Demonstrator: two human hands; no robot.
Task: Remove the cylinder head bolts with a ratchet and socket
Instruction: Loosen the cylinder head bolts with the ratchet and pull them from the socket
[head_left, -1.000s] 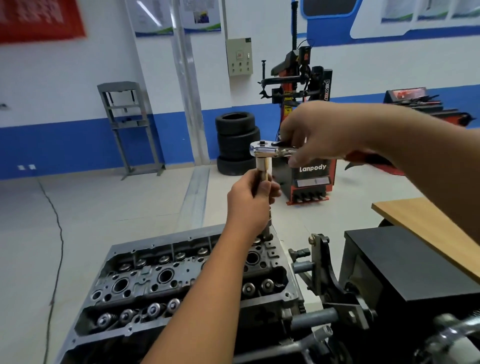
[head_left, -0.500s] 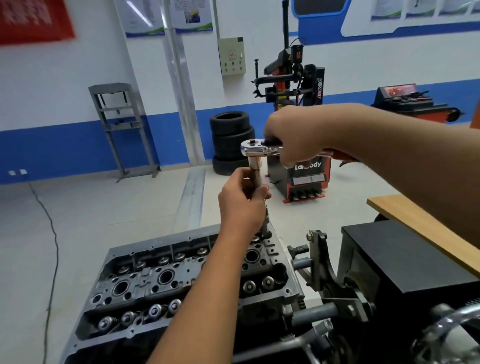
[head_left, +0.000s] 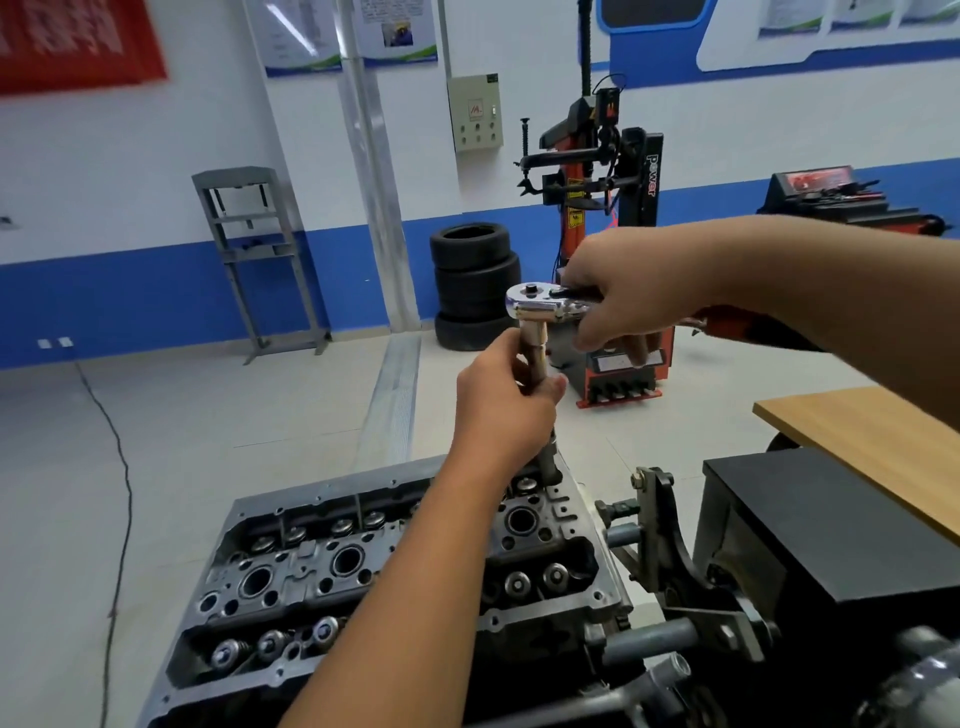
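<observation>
The grey cylinder head (head_left: 374, 566) lies on an engine stand in the lower middle, its valve springs and plug holes showing. A chrome ratchet (head_left: 540, 302) stands above its far right corner on a long extension (head_left: 535, 353) that runs down into the head. My right hand (head_left: 634, 291) grips the ratchet just behind its chrome head, the red grip of the handle showing under my forearm. My left hand (head_left: 506, 410) holds the extension below the ratchet head. The socket and the bolt are hidden low in the head.
The stand's bracket and shafts (head_left: 670, 561) jut out right of the head, beside a black box (head_left: 831, 545) and a wooden tabletop (head_left: 872, 447). On the floor behind stand stacked tyres (head_left: 475, 286), a tyre changer (head_left: 597, 208) and a grey press frame (head_left: 260, 260).
The ratchet handle has swung a little while my left hand stayed on the extension. The camera has shifted slightly, so the view sits a bit differently.
</observation>
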